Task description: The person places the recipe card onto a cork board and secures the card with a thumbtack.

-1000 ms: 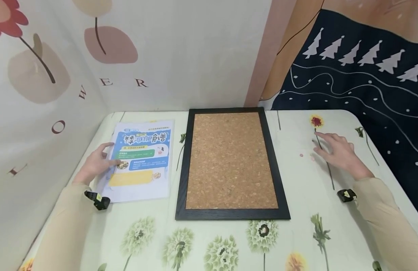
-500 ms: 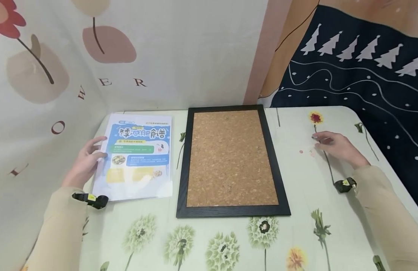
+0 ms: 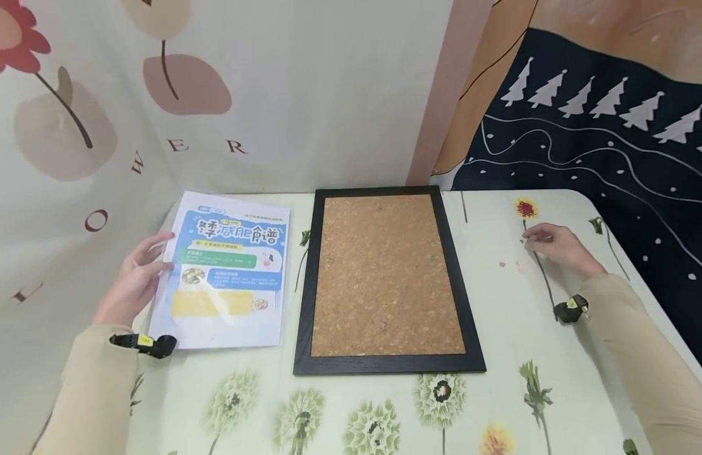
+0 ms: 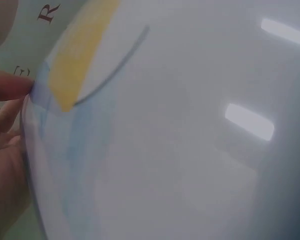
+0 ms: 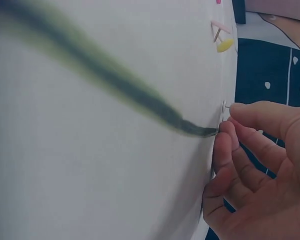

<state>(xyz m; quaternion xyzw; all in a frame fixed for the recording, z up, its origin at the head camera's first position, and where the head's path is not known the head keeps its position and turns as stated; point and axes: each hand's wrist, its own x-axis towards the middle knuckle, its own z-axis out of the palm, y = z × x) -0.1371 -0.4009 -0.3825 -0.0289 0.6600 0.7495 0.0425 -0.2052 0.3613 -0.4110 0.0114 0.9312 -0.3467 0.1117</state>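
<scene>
A printed poster sheet [image 3: 231, 272] with blue, green and yellow blocks lies left of a black-framed cork board [image 3: 387, 278]. My left hand [image 3: 131, 278] holds the sheet's left edge between thumb and fingers. In the left wrist view the sheet's glossy surface fills most of the picture. Far to the right, my right hand [image 3: 561, 249] is at the tabletop, fingers curled with thumb and fingertips close together. Right at the thumb tip sits a small pale thumbtack [image 5: 224, 106]. Whether the fingers grip it cannot be made out. A yellow thumbtack [image 5: 225, 46] lies beyond.
A pink thumbtack [image 5: 220, 26] lies beside the yellow one. The tablecloth [image 3: 501, 335] carries printed flowers, including a red-and-yellow one near the right hand. A white curtain [image 3: 328, 95] and a dark tree-patterned cloth [image 3: 589, 139] rise behind the table.
The left hand has moved off the poster's face to its left edge, and the sheet has shifted slightly left. The right hand's fingers have drawn together beside the thumbtacks.
</scene>
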